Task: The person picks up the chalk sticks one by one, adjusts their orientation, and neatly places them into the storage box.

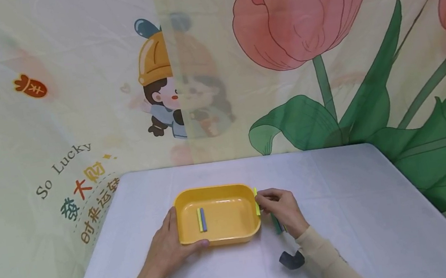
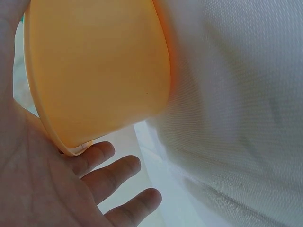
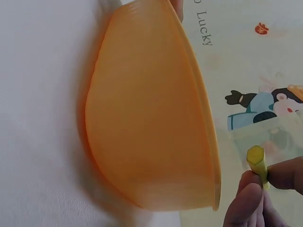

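Note:
A yellow rectangular tray point(image 1: 221, 241) with rounded corners stands on the white-covered table. My left hand point(image 1: 166, 249) holds its front left corner, thumb along the front and fingers along the left side. Inside, towards the left, a pale yellow stick point(image 1: 200, 220) and a blue stick point(image 1: 203, 220) lie side by side. At the right rim, my right hand point(image 1: 282, 208) pinches a bright yellow stick point(image 3: 257, 161) between thumb and fingers. Its six-sided end shows in the right wrist view, apart from the tray's wall.
Several sticks, a green one point(image 1: 276, 224) among them, lie on the table below my right hand, partly hidden by it. Behind the table point(image 1: 344, 226) hangs a printed cloth point(image 1: 216, 149) with tulips and a cartoon figure. A dark wrist strap piece point(image 1: 291, 260) shows beside the right sleeve.

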### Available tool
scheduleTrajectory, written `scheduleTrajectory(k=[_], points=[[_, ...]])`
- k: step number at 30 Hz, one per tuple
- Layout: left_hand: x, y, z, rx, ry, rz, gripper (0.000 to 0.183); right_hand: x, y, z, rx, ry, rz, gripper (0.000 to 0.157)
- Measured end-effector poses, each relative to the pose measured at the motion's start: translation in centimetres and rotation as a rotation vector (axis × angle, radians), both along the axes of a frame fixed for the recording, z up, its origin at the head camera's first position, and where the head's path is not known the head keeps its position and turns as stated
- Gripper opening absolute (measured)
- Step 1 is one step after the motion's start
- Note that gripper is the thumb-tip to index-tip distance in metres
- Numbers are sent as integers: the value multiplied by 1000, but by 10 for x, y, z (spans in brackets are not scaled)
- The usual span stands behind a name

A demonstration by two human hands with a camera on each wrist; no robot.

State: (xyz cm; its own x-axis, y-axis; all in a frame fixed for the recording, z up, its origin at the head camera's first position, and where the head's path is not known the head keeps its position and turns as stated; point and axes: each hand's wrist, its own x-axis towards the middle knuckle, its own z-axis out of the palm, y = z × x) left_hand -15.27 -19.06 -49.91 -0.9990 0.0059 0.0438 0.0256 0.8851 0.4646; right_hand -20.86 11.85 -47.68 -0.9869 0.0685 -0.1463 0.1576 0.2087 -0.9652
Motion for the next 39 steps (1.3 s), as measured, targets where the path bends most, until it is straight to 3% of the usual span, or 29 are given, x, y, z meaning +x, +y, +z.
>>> scheduleTrajectory(k=[6,13,22,29,39], points=[[0,0,-1,-4,13,-8,138,-3,-11,8,-55,-23,15,37],[-1,-1,1,7,28,-18,136,-9,-28,22,-122,10,43,31],[-2,-1,-1,3,25,-19,135,-13,-52,27,-158,25,102,44],[-2,-1,-1,-9,19,-10,136,-15,-69,34,-170,31,99,37],[-2,0,-1,-19,-11,-5,136,-18,-88,32,-202,45,122,25]])
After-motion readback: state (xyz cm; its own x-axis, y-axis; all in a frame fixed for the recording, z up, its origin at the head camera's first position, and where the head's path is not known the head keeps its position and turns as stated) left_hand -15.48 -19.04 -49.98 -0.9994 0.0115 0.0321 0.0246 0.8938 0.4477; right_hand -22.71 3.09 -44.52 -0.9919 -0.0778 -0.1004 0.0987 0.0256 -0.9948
